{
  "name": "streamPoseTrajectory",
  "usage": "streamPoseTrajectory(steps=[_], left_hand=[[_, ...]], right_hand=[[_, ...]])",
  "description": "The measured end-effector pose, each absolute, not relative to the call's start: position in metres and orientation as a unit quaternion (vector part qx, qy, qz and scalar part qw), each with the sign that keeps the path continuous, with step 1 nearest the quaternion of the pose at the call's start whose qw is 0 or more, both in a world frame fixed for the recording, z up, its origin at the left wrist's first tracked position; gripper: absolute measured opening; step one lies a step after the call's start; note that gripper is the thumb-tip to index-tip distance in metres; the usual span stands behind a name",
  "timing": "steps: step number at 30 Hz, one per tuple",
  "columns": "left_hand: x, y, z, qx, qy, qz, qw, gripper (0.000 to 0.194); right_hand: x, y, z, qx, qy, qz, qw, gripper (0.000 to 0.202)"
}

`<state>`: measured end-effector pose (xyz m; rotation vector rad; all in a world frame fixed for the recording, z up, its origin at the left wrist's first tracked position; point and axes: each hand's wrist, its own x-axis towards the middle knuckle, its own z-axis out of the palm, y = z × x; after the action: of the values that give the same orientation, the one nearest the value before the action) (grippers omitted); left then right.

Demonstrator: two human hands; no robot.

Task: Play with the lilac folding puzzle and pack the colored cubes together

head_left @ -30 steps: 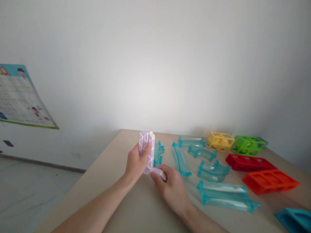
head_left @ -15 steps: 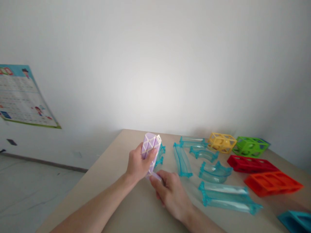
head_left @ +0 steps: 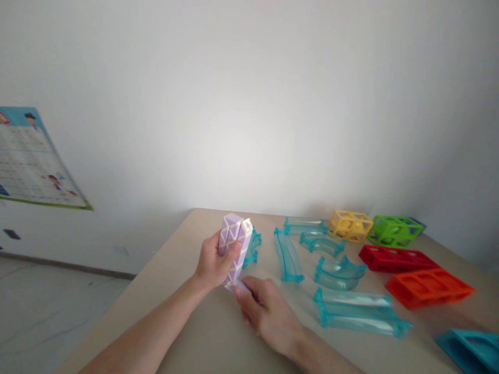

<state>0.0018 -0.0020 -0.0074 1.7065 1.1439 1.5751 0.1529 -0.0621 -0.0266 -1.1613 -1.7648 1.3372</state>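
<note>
A purple folding puzzle with pale triangle edges is held upright above the table. Wrapped round its middle is my left hand, the thumb lying across its front. My right hand pinches the lower end of the same puzzle between thumb and fingers, a short piece of which sticks out towards it. Just behind the puzzle lies a curved teal track piece, partly hidden.
On the table to the right lie several clear teal track pieces. Further right are a yellow block frame, a green one, a red, an orange and a blue piece. A poster hangs left.
The puzzle has turned slightly, showing more of its right side and white end. The view has shifted a little, so table objects appear further left. Both hands keep their hold.
</note>
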Motion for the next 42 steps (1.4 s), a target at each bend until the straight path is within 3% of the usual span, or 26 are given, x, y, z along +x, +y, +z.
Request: streamPoseTrajectory(steps=[4, 9, 20, 27, 34, 38, 42], left_hand=[[0.003, -0.003, -0.005, 0.592, 0.406, 0.630, 0.297, 0.057], [0.002, 0.001, -0.017, 0.534, 0.383, 0.659, 0.367, 0.062], [0.004, 0.005, -0.024, 0.491, 0.402, 0.662, 0.400, 0.062], [0.004, 0.003, -0.009, 0.559, 0.442, 0.621, 0.326, 0.051], [0.009, 0.003, -0.004, 0.622, 0.492, 0.551, 0.260, 0.035], [0.007, 0.010, -0.009, 0.578, 0.504, 0.540, 0.349, 0.044], [0.005, 0.013, -0.013, 0.584, 0.404, 0.476, 0.519, 0.043]], right_hand=[[0.149, -0.058, -0.033, -0.383, -0.561, 0.663, 0.315, 0.054], [0.149, -0.055, -0.032, -0.312, -0.482, 0.762, 0.299, 0.056], [0.151, -0.058, -0.028, -0.299, -0.417, 0.812, 0.278, 0.053], [0.143, -0.059, -0.026, -0.381, -0.522, 0.688, 0.332, 0.048], [0.148, -0.060, -0.023, -0.499, -0.688, 0.383, 0.361, 0.033], [0.150, -0.058, -0.026, -0.515, -0.688, 0.340, 0.382, 0.038], [0.155, -0.054, -0.026, -0.500, -0.657, 0.338, 0.452, 0.040]])
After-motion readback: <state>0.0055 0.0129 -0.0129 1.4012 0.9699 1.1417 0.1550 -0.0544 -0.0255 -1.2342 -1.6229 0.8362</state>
